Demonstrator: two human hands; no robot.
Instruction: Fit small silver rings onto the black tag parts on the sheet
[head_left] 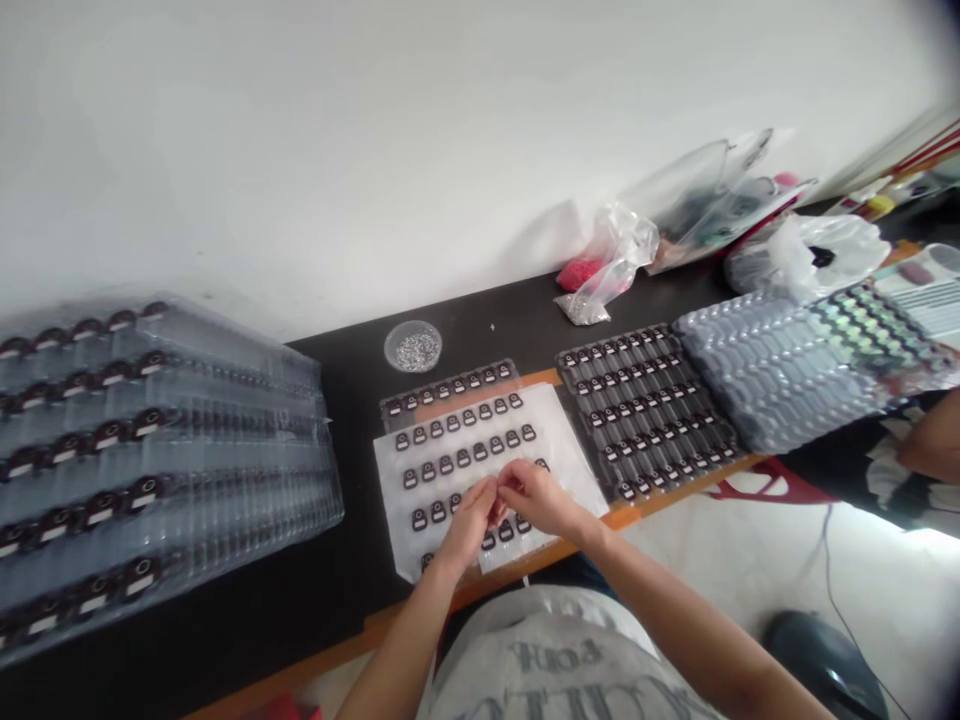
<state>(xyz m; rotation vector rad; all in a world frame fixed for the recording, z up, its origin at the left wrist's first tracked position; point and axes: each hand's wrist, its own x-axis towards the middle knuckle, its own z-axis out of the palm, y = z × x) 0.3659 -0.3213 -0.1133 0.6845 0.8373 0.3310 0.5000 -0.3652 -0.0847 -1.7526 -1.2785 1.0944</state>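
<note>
Head view, dish (413,347) beyond sheet (574,445), hands (538,497) hiding some parts (454,501)

Plain off-white wall (375,130) fills the upper frame, small dark specks low on its left. Long black-topped table (352,400) with an orange-brown wooden front edge (622,515) runs along the wall, slanting up to the right in frame. Pale, glossy floor (697,560) below. Red plastic seat with cutouts (799,488) sits by the table edge, right side. Thin dark cable (828,580) trails down near a dark, shiny rounded object (825,660). Light is soft; bright glare patch on floor, far right.
</note>
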